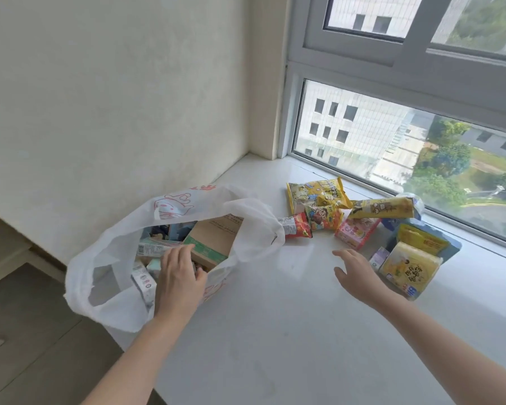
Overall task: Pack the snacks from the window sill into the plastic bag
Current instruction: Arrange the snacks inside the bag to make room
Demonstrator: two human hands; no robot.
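Note:
A white plastic bag (120, 258) with red print lies open at the left end of the window sill (275, 331). It holds several boxes, among them a brown and green carton (214, 241). My left hand (178, 276) is inside the bag's mouth, fingers curled on the carton's near edge. My right hand (354, 270) hovers open above the sill, just left of a yellow round-label packet (409, 270). Further back lie a yellow chip bag (316, 191), a red packet (297, 226), a pink box (355, 232) and a yellow tube pack (383, 209).
The window pane (406, 147) and its frame run along the sill's far side. A cream wall (114, 97) stands behind the bag. The sill's left edge drops to a wooden floor (27, 331) beside the bag.

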